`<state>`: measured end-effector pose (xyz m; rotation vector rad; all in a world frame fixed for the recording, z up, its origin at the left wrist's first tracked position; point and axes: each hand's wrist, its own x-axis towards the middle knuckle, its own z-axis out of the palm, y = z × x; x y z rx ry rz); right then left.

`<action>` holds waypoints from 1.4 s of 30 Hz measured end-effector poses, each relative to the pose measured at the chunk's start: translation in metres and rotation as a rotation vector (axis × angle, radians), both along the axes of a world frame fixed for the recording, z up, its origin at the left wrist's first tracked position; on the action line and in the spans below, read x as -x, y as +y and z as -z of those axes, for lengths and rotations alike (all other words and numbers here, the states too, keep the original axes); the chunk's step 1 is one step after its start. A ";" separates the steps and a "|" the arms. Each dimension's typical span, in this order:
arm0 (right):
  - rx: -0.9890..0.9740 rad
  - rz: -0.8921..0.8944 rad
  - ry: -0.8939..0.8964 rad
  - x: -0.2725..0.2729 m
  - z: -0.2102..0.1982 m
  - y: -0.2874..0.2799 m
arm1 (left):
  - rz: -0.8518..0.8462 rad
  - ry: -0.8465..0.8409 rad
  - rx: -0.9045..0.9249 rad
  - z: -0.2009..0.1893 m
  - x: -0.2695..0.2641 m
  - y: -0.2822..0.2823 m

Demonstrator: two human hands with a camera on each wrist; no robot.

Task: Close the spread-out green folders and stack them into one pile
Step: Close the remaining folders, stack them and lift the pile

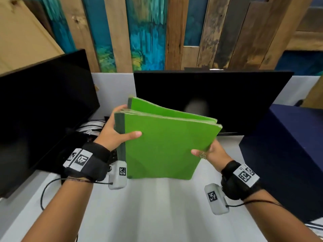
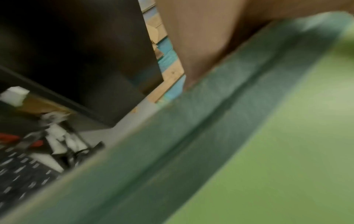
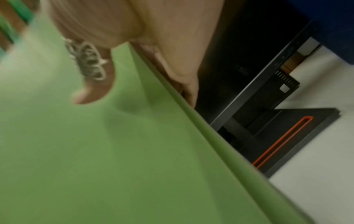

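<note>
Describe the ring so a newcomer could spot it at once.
Start at the green folders held above the white desk. The right hand grips their right edge. The ring sits on its thumb: silver and ornate, the only jewellery on either hand.

Closed green folders with dark green spines, stacked unevenly and tilted, held up between both hands, spines toward the left.

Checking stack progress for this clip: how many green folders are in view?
2 can be told apart, both held above the desk: the front folder, gripped by the left hand and right hand, and the rear folder right behind it. Others may be hidden between.
</note>
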<state>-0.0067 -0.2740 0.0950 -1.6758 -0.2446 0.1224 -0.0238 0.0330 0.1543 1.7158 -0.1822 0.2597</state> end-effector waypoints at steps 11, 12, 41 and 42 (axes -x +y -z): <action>-0.294 0.363 -0.183 0.002 -0.014 0.051 | -0.247 0.008 0.357 0.027 0.020 -0.013; -0.283 0.381 -0.219 0.002 -0.014 0.054 | -0.303 -0.045 0.376 0.025 0.022 -0.013; 0.192 0.367 0.114 -0.008 0.086 0.043 | -0.296 0.410 -0.293 0.096 0.001 -0.002; 0.193 0.372 0.111 -0.008 0.085 0.041 | -0.297 0.376 -0.342 0.098 -0.001 -0.001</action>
